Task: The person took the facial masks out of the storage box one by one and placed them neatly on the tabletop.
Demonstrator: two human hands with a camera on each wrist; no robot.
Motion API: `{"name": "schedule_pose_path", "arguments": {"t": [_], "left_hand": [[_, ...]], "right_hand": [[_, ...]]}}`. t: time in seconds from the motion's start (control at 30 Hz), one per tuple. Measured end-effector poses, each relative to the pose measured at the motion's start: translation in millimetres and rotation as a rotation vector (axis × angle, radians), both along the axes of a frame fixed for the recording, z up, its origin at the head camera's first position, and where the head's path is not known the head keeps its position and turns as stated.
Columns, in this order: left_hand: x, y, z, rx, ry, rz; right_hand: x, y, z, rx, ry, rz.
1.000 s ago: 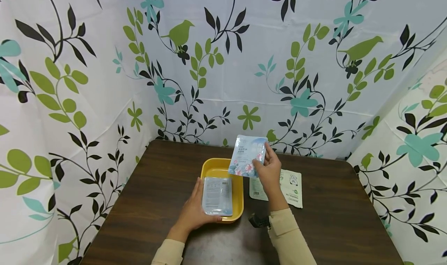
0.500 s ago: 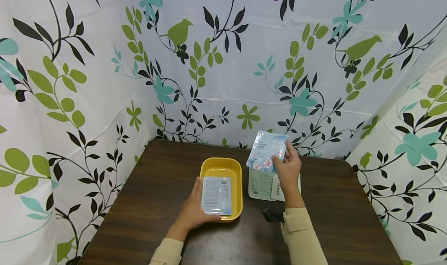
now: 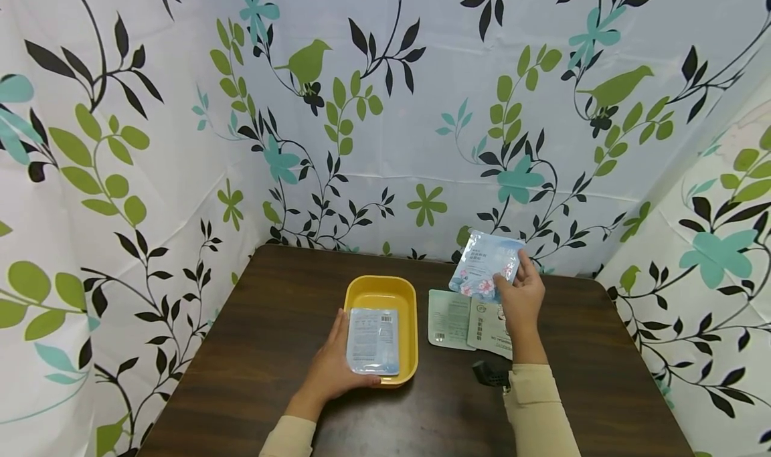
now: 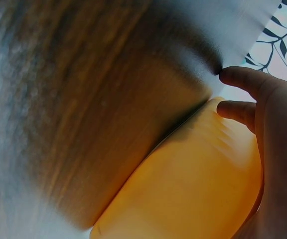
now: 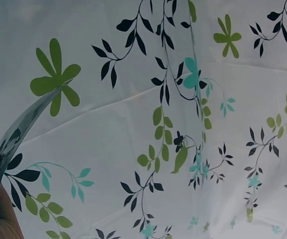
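Note:
My right hand (image 3: pixel 523 296) pinches the right side of a light-blue sheet mask sachet (image 3: pixel 484 264) printed with pink flowers. It is held up over two flat sachets, a pale green one (image 3: pixel 448 318) and a cream one (image 3: pixel 490 326) that overlaps it. In the right wrist view the held sachet (image 5: pixel 19 134) shows nearly edge-on. My left hand (image 3: pixel 334 370) rests against the left side of a yellow tray (image 3: pixel 411 340), thumb along its front edge. Inside the tray lies another light-blue sachet (image 3: pixel 373 342), printed with small text. The left wrist view shows fingers (image 4: pixel 245 82) extended beside the tray wall.
All of this is on a dark brown wooden table (image 3: pixel 265 350). White cloth (image 3: pixel 385 142) with leaves, birds and flowers stands behind and at both sides. A small black device (image 3: pixel 489 375) is at my right wrist.
My right hand has carried the light-blue sachet rightward, from above the tray's right edge to above the green and cream sachets. The left hand and the tray stay in place.

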State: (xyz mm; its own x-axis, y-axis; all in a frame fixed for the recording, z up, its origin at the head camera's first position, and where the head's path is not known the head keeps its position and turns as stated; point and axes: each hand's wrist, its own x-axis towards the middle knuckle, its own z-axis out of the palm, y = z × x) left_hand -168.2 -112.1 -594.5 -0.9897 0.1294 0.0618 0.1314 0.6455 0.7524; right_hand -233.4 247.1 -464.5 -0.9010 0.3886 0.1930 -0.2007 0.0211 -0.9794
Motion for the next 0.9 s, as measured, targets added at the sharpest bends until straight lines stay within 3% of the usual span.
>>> {"name": "schedule_pose_path", "arguments": {"t": [0.37,0.9], "left_hand": [[0.9,-0.5,-2.0,-0.005,-0.007,0.010],[2.4,-0.5,0.9,-0.006,-0.021,0.011]], "right_hand": [[-2.2,24.3,-6.7,0.034,-0.034,-0.069],[6.4,71.4,-34.3,0.049,-0.181,-0.125]]}}
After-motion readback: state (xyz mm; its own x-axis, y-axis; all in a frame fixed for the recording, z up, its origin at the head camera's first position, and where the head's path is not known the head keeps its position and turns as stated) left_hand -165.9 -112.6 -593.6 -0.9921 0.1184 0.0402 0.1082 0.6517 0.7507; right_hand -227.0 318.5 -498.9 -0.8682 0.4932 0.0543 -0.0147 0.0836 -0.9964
